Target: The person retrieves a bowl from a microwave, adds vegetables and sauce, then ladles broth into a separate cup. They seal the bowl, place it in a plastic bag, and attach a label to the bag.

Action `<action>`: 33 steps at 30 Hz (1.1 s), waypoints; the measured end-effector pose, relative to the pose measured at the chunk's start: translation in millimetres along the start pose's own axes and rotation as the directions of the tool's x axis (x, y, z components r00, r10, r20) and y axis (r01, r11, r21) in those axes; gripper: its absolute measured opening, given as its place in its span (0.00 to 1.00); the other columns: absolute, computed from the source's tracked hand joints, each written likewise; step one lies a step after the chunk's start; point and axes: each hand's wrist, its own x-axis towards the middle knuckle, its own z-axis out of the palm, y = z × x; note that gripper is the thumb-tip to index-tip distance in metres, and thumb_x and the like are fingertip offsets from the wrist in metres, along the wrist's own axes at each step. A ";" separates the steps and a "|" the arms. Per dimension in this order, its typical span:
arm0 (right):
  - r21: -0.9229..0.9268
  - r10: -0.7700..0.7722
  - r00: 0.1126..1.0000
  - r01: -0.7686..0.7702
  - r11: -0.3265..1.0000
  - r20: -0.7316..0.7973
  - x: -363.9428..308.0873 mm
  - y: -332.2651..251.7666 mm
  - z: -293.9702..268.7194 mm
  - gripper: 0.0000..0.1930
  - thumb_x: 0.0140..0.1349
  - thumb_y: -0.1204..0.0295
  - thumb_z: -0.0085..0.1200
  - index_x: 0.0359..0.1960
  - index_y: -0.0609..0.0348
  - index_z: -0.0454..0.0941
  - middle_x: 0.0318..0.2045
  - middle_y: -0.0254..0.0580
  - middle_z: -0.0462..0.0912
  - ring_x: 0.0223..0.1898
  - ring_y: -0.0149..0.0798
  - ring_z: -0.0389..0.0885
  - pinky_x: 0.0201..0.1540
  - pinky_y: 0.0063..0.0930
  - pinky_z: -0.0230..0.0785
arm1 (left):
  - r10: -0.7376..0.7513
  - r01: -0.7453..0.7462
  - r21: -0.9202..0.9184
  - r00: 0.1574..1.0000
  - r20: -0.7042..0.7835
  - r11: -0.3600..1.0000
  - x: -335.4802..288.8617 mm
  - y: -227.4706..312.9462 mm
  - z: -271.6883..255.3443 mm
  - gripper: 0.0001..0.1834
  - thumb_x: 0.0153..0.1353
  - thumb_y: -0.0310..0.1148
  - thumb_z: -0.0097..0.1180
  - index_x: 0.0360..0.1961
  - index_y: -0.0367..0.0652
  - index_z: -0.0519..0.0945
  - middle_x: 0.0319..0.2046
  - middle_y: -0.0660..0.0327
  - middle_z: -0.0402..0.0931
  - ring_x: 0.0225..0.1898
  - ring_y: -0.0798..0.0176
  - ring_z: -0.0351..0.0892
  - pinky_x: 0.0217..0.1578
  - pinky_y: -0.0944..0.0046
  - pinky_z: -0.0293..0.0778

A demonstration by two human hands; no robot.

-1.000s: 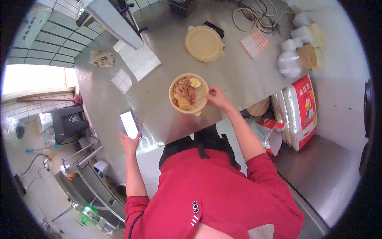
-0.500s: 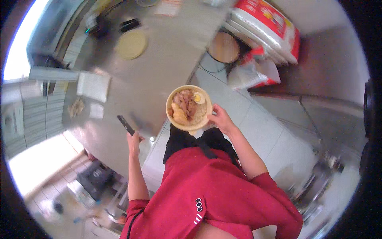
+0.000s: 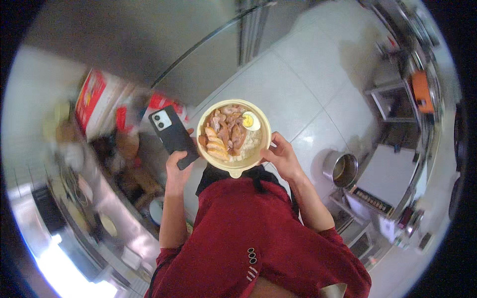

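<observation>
A round cream-coloured bowl (image 3: 201, 124) is held level in front of me. White rice (image 3: 252, 142), sliced meat (image 3: 227, 125), yellowish slices (image 3: 215, 144) and half a boiled egg (image 3: 251, 120) fill it. My right hand (image 3: 281, 156) grips the bowl's right rim, thumb on the edge and fingers partly hidden beneath. A black smartphone (image 3: 174, 141) is in my left hand (image 3: 180, 166), its back with a pale camera block facing up. The phone's lower end comes close to the bowl's left side; I cannot tell whether they touch.
White and red sacks (image 3: 102, 102) stand at the far left. A metal counter (image 3: 107, 181) runs along the left. On the right are a steel pot (image 3: 341, 168), a light flat-topped appliance (image 3: 387, 174) and an orange object (image 3: 422, 92). Pale floor tiles (image 3: 298, 84) lie ahead.
My body has turned right, away from the counter, so the sacks now appear at the left. My left hand has brought the phone up beside the bowl, turning its back into view.
</observation>
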 end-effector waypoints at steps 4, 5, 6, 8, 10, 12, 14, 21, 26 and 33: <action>0.143 -0.083 0.995 0.090 0.986 -0.053 2.0 37.2 12.6 0.12 0.59 0.83 0.55 0.44 0.64 0.70 0.46 0.41 0.74 0.46 0.39 0.78 0.39 0.32 0.82 | -0.078 0.088 -0.103 0.992 0.103 0.991 32.8 14.8 1.9 0.41 0.45 0.32 0.50 0.65 0.31 0.62 0.51 0.51 0.73 0.53 0.54 0.73 0.59 0.56 0.68; 0.126 -0.079 0.993 0.089 0.988 -0.087 0.2 38.9 17.2 0.12 0.59 0.83 0.55 0.44 0.64 0.70 0.46 0.42 0.74 0.46 0.39 0.78 0.39 0.32 0.81 | -0.077 0.089 -0.073 0.986 0.149 0.993 37.5 20.6 2.3 0.41 0.45 0.32 0.50 0.65 0.31 0.62 0.52 0.51 0.72 0.54 0.54 0.73 0.59 0.57 0.67; 0.097 -0.082 0.989 0.094 0.991 -0.122 -2.0 36.7 21.4 0.12 0.59 0.83 0.55 0.44 0.64 0.70 0.46 0.42 0.75 0.47 0.40 0.78 0.38 0.32 0.81 | -0.097 0.093 0.031 0.971 0.217 0.995 43.4 28.1 -2.1 0.41 0.45 0.31 0.49 0.65 0.31 0.62 0.51 0.52 0.73 0.54 0.56 0.73 0.59 0.58 0.67; 0.002 -0.081 0.978 0.083 0.997 -0.191 -8.7 33.4 30.4 0.13 0.58 0.82 0.55 0.44 0.64 0.70 0.45 0.43 0.75 0.47 0.40 0.79 0.39 0.33 0.81 | -0.140 0.113 0.094 0.922 0.362 0.989 58.2 42.2 -3.3 0.40 0.46 0.31 0.49 0.65 0.32 0.62 0.50 0.55 0.73 0.53 0.59 0.73 0.58 0.59 0.68; -0.019 -0.034 0.973 0.031 0.999 -0.226 -12.1 37.4 38.0 0.14 0.58 0.80 0.56 0.46 0.66 0.70 0.45 0.44 0.76 0.48 0.40 0.78 0.40 0.33 0.80 | -0.187 0.145 0.124 0.868 0.460 0.982 75.1 49.5 -7.0 0.39 0.47 0.32 0.49 0.64 0.32 0.64 0.48 0.58 0.73 0.51 0.62 0.74 0.56 0.62 0.68; -0.228 -0.100 0.941 0.025 0.973 -0.323 -13.1 50.5 44.1 0.15 0.61 0.78 0.56 0.47 0.68 0.68 0.42 0.44 0.75 0.39 0.41 0.83 0.38 0.34 0.80 | -0.210 0.105 0.226 0.833 0.512 0.968 83.9 50.0 -10.3 0.37 0.47 0.31 0.50 0.63 0.35 0.66 0.49 0.58 0.74 0.50 0.60 0.75 0.55 0.61 0.70; -0.519 -0.354 0.850 0.114 0.847 -0.390 -19.1 71.3 45.6 0.18 0.61 0.76 0.57 0.51 0.66 0.68 0.49 0.47 0.69 0.47 0.45 0.80 0.41 0.34 0.79 | -0.309 0.139 0.329 0.777 0.548 0.934 96.1 62.9 -2.6 0.36 0.48 0.29 0.50 0.63 0.36 0.67 0.50 0.57 0.75 0.50 0.59 0.76 0.53 0.60 0.72; -0.544 -0.330 0.720 -0.077 0.836 -0.610 26.3 -10.1 64.6 0.11 0.53 0.77 0.58 0.38 0.65 0.74 0.43 0.47 0.65 0.45 0.39 0.72 0.37 0.30 0.79 | -0.498 0.268 0.428 0.593 0.633 0.863 189.2 100.3 46.3 0.32 0.52 0.27 0.49 0.63 0.39 0.67 0.40 0.60 0.77 0.41 0.64 0.77 0.47 0.61 0.74; -0.576 -0.371 0.769 0.004 0.817 -0.521 160.0 -68.1 -2.4 0.10 0.53 0.76 0.60 0.36 0.64 0.75 0.45 0.46 0.66 0.47 0.38 0.71 0.37 0.27 0.78 | -0.420 0.216 0.386 0.692 0.587 0.897 310.3 112.7 86.1 0.33 0.52 0.30 0.48 0.64 0.37 0.66 0.42 0.58 0.77 0.40 0.63 0.77 0.45 0.60 0.75; -0.596 -0.203 0.936 -0.010 0.803 -0.289 330.4 -249.0 -45.7 0.10 0.57 0.76 0.58 0.39 0.68 0.75 0.44 0.47 0.68 0.36 0.37 0.77 0.29 0.26 0.79 | -0.232 0.143 0.243 0.891 0.390 0.959 429.3 191.4 134.5 0.30 0.52 0.32 0.48 0.59 0.35 0.68 0.41 0.56 0.77 0.38 0.61 0.78 0.42 0.59 0.75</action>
